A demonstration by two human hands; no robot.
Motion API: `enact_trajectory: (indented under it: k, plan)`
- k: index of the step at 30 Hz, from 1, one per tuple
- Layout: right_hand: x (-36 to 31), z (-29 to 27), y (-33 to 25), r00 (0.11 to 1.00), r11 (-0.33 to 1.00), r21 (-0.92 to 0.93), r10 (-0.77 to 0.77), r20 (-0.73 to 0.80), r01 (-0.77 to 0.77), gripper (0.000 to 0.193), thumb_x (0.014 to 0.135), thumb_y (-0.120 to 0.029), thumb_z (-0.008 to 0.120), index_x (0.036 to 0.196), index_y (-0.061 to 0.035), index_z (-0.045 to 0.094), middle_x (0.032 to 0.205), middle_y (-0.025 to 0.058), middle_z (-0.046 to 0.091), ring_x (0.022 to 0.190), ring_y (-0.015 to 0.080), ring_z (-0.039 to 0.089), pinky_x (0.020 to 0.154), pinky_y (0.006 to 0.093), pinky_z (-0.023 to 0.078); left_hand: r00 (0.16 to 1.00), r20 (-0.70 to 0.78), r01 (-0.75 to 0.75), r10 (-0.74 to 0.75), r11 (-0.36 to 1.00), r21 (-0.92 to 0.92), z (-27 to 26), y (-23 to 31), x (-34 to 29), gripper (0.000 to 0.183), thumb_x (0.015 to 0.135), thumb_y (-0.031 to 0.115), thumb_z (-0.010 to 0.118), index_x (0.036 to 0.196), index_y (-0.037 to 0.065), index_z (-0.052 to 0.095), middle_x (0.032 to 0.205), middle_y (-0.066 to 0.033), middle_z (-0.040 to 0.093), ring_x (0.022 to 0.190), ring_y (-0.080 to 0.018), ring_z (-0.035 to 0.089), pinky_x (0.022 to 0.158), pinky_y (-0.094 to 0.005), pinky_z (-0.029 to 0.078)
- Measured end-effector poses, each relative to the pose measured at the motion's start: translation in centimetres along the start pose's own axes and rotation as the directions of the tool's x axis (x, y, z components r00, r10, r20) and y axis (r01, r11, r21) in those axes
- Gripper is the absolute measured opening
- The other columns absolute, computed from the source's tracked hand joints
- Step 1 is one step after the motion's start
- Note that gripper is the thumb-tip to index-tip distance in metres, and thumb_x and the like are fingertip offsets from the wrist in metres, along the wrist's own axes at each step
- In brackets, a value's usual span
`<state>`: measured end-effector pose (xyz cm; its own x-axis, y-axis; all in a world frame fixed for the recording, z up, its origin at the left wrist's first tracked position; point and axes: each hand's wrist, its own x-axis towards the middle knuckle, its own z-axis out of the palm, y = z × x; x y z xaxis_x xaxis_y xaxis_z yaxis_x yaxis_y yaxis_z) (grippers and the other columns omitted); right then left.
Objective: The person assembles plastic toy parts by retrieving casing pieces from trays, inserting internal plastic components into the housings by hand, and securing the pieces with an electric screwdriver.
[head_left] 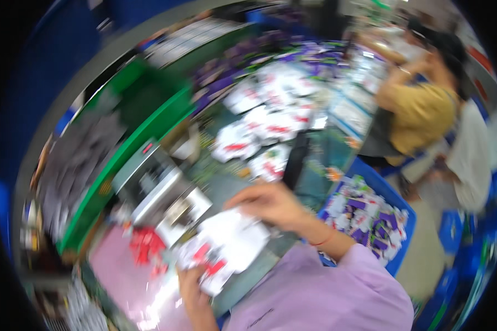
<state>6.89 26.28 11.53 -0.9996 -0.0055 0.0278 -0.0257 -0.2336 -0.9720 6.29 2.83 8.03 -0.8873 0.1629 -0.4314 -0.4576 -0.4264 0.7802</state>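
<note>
My left hand (193, 287) grips the near lower edge of a loose bunch of flat white pieces with red patches (234, 240), perhaps paper or thin fabric. My right hand (268, 204) bends its fingers over the far edge of the same bunch, palm down; blur hides the fingertips. Just beyond the bunch stands a grey, boxy bench machine (160, 187) with a small red display and a metal part at its front. Several red scraps (147, 248) lie beside the machine on a pink surface (113, 265).
Spread piles of similar white pieces (276, 124) cover the green table beyond, with purple ones behind. At my right, a blue bin (406, 231) holds white and purple pieces. A green-walled tray (143, 138) contains grey material. A person in yellow (425, 118) sits at the far right.
</note>
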Motion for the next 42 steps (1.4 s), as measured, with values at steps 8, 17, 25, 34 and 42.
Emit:
enact_trajectory:
  k: [8, 17, 25, 34, 42]
  plan:
    - [0.5, 0.2, 1.5, 0.997, 1.000, -0.011, 0.020, -0.070, -0.021, 0.018, 0.076, -0.001, 0.058, 0.093, 0.0052, 0.061, 0.082, 0.0072, 0.062, 0.069, 0.0070, 0.054, 0.062, 0.0178, 0.042, 0.992, 0.053, 0.114, -0.118, 0.991, 0.076, 1.2, 1.6, 0.6, 0.037, 0.066, -0.007, 0.051, 0.103, -0.005, 0.049, 0.092, -0.0114, 0.058, 0.082, -0.0188, 0.058, 0.072, -0.0311, 0.047]
    - [1.9, 1.8, 1.2, 0.987, 0.971, -0.189, 0.155, 0.039, -0.145, 0.017, 0.079, -0.002, 0.056, 0.094, 0.0025, 0.062, 0.070, 0.0028, 0.059, 0.052, 0.0025, 0.049, 0.045, 0.0150, 0.037, 0.985, 0.147, 0.066, -0.089, 0.986, 0.152, 1.5, 1.4, 0.8, 0.033, 0.067, -0.006, 0.050, 0.100, -0.005, 0.050, 0.088, -0.0087, 0.059, 0.078, -0.0145, 0.058, 0.070, -0.0285, 0.047]
    - [2.1, 1.1, 0.3, 0.994, 0.926, -0.374, 0.092, 0.062, -0.062, 0.019, 0.080, -0.005, 0.054, 0.097, -0.0002, 0.062, 0.080, 0.0047, 0.056, 0.058, 0.0045, 0.049, 0.045, 0.0164, 0.036, 0.970, 0.198, 0.105, -0.141, 0.978, 0.182, 1.8, 1.4, 1.0, 0.032, 0.068, -0.006, 0.051, 0.100, -0.006, 0.049, 0.087, -0.0096, 0.059, 0.075, -0.0148, 0.058, 0.065, -0.0273, 0.048]
    - [0.9, 2.5, -2.1, 0.877, 0.275, -0.837, -0.245, 0.414, 0.472, 0.025, 0.062, 0.000, 0.065, 0.086, -0.0022, 0.062, 0.084, 0.0083, 0.056, 0.067, 0.0201, 0.054, 0.054, 0.0274, 0.044, 0.961, 0.230, 0.126, -0.157, 0.982, 0.142, 2.9, 2.1, 0.6, 0.033, 0.069, -0.007, 0.051, 0.101, -0.006, 0.049, 0.088, -0.0091, 0.058, 0.075, -0.0138, 0.057, 0.065, -0.0270, 0.047]
    - [0.0, 1.2, -1.9, 0.818, 0.249, -0.796, -0.348, 0.457, 0.551, 0.026, 0.057, 0.004, 0.064, 0.082, -0.0013, 0.064, 0.077, 0.0096, 0.057, 0.067, 0.0212, 0.055, 0.054, 0.0284, 0.044, 0.934, 0.316, 0.125, -0.166, 0.981, 0.147, 3.6, 2.4, 0.2, 0.031, 0.069, -0.005, 0.049, 0.100, -0.004, 0.050, 0.083, -0.0048, 0.057, 0.071, -0.0088, 0.053, 0.061, -0.0241, 0.045]
